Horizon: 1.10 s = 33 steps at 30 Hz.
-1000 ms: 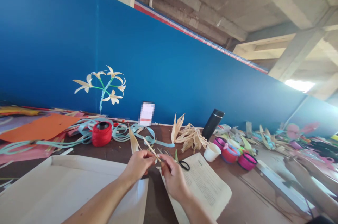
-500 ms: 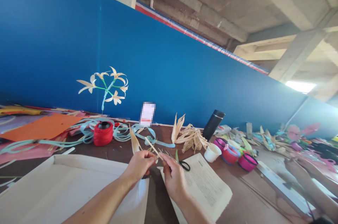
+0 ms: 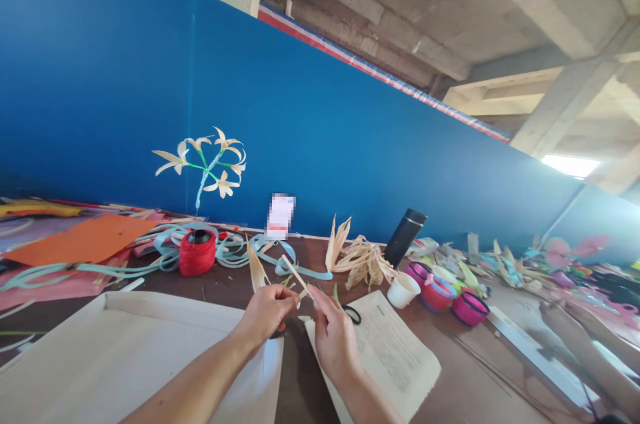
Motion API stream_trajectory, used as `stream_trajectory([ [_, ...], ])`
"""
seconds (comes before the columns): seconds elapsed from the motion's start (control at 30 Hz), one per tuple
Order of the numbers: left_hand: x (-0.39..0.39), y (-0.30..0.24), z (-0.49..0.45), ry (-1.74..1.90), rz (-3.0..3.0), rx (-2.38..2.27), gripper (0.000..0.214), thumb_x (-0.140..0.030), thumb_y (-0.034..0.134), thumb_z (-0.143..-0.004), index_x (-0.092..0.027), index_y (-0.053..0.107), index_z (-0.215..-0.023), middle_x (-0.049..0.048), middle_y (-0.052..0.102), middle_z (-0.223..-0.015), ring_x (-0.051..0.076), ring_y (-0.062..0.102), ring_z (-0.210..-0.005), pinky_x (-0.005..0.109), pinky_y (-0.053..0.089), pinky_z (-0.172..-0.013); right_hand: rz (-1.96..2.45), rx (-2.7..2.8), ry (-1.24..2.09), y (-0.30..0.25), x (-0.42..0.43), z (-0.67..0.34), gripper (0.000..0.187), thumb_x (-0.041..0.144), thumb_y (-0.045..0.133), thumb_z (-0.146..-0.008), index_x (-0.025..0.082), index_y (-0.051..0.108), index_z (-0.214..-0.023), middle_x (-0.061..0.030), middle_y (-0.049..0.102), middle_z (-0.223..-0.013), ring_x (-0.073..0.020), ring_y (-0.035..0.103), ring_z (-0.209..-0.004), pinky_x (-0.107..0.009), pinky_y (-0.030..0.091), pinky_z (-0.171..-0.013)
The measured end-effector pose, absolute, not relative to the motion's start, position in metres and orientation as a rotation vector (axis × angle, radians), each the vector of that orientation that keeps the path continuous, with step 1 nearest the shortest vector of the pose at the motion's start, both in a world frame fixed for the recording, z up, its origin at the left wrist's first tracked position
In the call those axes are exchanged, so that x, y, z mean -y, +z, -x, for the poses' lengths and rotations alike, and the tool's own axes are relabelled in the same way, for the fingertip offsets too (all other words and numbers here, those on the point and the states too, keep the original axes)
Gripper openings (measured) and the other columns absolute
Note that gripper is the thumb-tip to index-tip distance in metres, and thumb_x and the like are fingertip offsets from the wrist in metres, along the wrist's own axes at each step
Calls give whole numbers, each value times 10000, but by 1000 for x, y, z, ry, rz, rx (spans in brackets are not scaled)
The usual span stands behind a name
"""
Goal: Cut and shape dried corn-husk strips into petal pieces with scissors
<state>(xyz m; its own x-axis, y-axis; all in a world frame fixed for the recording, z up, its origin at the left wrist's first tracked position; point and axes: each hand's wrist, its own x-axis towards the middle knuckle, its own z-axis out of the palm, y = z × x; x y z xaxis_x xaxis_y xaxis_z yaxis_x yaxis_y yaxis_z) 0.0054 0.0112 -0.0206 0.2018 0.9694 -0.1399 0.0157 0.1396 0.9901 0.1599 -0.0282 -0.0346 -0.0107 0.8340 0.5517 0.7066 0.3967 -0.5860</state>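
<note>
My left hand (image 3: 265,317) is closed in a pinch, its fingertips on a small pale piece of corn husk (image 3: 301,295). A pointed dry husk leaf (image 3: 257,269) rises just behind its knuckles; whether the hand grips that too I cannot tell. My right hand (image 3: 334,337) is closed on a thin pale stick (image 3: 295,272) that slants up to the left. Both sets of fingertips are close together, nearly touching. Beyond the right hand show the black handles of scissors (image 3: 353,314), partly hidden, and a printed paper sheet (image 3: 395,344) lies under the forearm.
A pale open box or folder (image 3: 165,357) lies at left. Behind are a red string spool (image 3: 197,256), light-blue ribbon (image 3: 125,271), dried husks (image 3: 367,263), a black bottle (image 3: 406,237) and a white cup (image 3: 403,289). A husk flower spray (image 3: 205,174) stands against the blue panel. Another person's arm (image 3: 585,337) is at right.
The stick in my right hand has tipped slightly rightward, and that hand has shifted a little to the right. My left hand stays nearly where it was.
</note>
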Motion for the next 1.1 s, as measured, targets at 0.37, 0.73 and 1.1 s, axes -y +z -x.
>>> stream_trajectory([
  [0.37,-9,-13,-1,961,-1082,-1104,380,-470,636,-593,-132,651,-766,26,598,-679,74,417,-523,165,311,-421,1257,1518,797,-34,26,-158,429,378,476,-850,182,462,-1231,18,550,-595,-97,443,-453,-205,379,-437],
  [0.73,-11,-14,-1,965,-1088,-1135,402,-488,643,-576,-130,660,-759,-2,534,-594,69,413,-471,174,308,-411,1193,1480,909,-30,30,-155,452,399,493,-837,186,460,-1234,23,516,-597,-72,368,-439,-177,298,-390],
  [1.1,-7,-15,-3,927,-1186,-1113,401,-521,636,-572,-142,647,-703,-27,468,-550,72,400,-490,170,327,-419,1215,1621,797,-28,28,-156,318,358,459,-858,218,590,-1113,11,522,-621,-86,388,-484,-185,322,-422],
])
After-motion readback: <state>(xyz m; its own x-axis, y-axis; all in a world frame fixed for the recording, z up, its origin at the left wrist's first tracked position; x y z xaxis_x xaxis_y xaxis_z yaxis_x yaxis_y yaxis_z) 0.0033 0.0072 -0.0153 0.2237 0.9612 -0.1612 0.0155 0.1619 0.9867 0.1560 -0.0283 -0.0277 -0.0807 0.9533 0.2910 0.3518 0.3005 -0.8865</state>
